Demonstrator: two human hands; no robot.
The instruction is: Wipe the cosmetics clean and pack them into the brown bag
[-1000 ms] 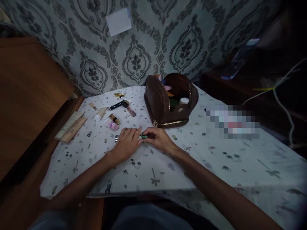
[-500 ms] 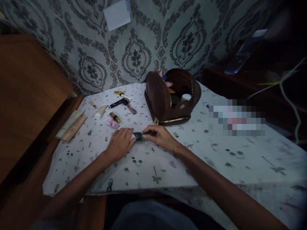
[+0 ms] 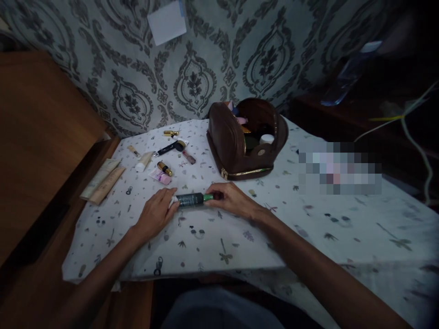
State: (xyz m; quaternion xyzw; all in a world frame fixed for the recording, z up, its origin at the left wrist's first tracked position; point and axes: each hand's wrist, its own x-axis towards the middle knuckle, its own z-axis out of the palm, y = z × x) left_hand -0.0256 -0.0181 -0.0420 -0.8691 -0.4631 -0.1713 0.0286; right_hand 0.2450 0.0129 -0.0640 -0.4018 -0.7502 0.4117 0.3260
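A slim dark green bottle lies sideways between my hands, just over the tablecloth, with a brighter green part at its right end. My right hand pinches that green end, and something dark shows among its fingers. The fingers of my left hand are closed round the bottle's other end. A bit of white, too small to make out, shows at these fingertips. Just beyond my left hand lie a pink-and-white tube and a gold-and-black lipstick-like tube.
An open brown cosmetic bag with several items inside stands behind my right hand. Two large tubes lie at the left edge. Farther back are a black-handled tool, a cream tube and a lip gloss. A blurred-out object lies right.
My left hand has slid left and slightly nearer me, uncovering more of the bottle's dark body. The right hand stays almost in place on the green end.
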